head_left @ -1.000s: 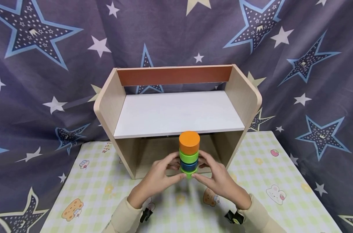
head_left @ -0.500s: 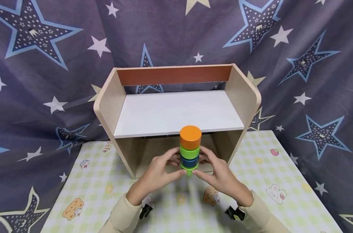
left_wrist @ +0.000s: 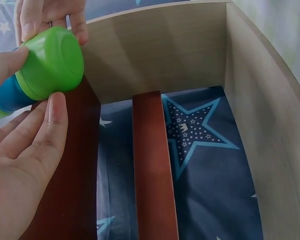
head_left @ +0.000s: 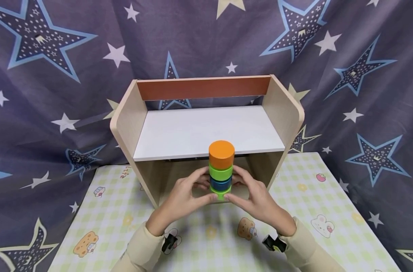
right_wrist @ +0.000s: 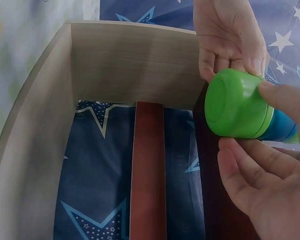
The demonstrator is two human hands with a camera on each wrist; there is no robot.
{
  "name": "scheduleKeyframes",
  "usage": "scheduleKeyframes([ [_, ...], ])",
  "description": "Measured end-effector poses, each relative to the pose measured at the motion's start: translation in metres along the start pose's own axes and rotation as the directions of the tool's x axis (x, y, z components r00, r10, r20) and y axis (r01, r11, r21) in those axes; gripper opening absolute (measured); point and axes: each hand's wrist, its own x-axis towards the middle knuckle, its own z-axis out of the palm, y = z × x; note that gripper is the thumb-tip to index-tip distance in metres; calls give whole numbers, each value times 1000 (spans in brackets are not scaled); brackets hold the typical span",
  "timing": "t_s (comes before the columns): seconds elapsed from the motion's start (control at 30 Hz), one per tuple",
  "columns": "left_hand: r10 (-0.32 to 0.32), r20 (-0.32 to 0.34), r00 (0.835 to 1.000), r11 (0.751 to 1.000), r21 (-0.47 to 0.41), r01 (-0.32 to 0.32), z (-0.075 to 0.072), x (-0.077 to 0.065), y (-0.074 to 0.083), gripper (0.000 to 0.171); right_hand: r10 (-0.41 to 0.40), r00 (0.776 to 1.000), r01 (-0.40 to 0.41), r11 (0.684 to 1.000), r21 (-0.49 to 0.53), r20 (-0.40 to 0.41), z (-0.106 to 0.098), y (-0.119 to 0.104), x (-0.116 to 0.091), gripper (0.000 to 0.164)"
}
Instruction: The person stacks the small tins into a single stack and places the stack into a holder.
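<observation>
A cylindrical stack (head_left: 221,172) of round plastic pieces stands upright between my hands in front of the shelf unit. Its top piece is orange, with green, dark blue and green bands below. My left hand (head_left: 187,198) holds its left side between thumb and fingers. From the right, my right hand (head_left: 255,198) grips it the same way, and the two thumbs nearly meet at its low front. The rounded green base (left_wrist: 57,62) shows in the left wrist view, with the blue band beside it. The right wrist view also shows the green base (right_wrist: 235,105), while the orange top is out of that frame.
Behind the stack stands a wooden shelf unit (head_left: 291,102) with a white upper board (head_left: 206,130), a brown back rail (head_left: 206,87) and a lower compartment. It rests on a table with a checked cloth (head_left: 118,223). A star-patterned curtain (head_left: 206,37) hangs behind.
Both hands have raised the stack, so its orange top now overlaps more of the white board in the head view. The grip is the same and the shelf unit has stayed put.
</observation>
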Motion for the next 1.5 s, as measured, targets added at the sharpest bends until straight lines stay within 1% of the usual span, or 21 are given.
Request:
scheduleKeyframes([
  [0.2, 13, -2, 1000, 1000, -8, -14, -6, 5, 4, 71, -18, 1000, 18, 1000, 24, 5, -3, -3, 7, 82],
  [0.4, 44, -6, 999, 999, 1, -44, -12, 11, 9, 70, -45, 999, 45, 999, 25, 0, -6, -4, 15, 82],
  [0.63, 49, -9, 999, 999, 9, -49, -19, 15, 15, 71, -53, 999, 53, 998, 24, -6, -10, -7, 22, 82],
  [0.87, 59, -12, 998, 998, 35, -59, -25, 21, 24, 70, -81, 996, 82, 996, 34, -22, -16, -13, 30, 83],
  [1.2, 50, -13, 999, 996, 68, -49, -33, 30, 37, 72, -68, 997, 69, 998, 15, -34, -24, -19, 38, 82],
  [1.5, 79, -35, 996, 994, 82, -76, -40, 38, 42, 73, -87, 995, 88, 996, 6, -41, -31, -24, 49, 82],
])
